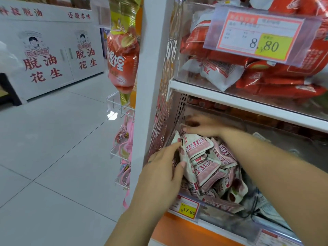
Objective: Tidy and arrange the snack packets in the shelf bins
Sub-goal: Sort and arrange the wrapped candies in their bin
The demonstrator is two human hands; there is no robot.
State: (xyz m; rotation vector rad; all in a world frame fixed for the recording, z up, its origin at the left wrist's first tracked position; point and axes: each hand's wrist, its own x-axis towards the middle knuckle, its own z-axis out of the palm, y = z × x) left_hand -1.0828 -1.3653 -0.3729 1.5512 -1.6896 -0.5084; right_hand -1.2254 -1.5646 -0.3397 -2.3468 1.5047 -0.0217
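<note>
Pink-and-white snack packets (209, 164), too many to count, lie heaped in the left end of a clear lower bin (229, 221), whose front carries a yellow price tag (188, 209) reading 17.60. Two bare hands reach into it. The left hand (159, 174) has its grip closed on packets at the heap's left edge, thumb and fingers pinching them. Further in, the right hand (202, 127) lies loose on top of the heap, fingers stretched leftward and slightly blurred. Above a white shelf board (230, 98), a second clear bin (184, 50) holds red and white packets (266, 77) behind a price label (257, 36) marked 8.80. Left of the white upright (147, 68) hangs one orange bag (122, 55) over wire racks (120, 107). Pale floor tiles (53, 148) run back to a white cabinet (49, 55) with red characters on its two doors.
</note>
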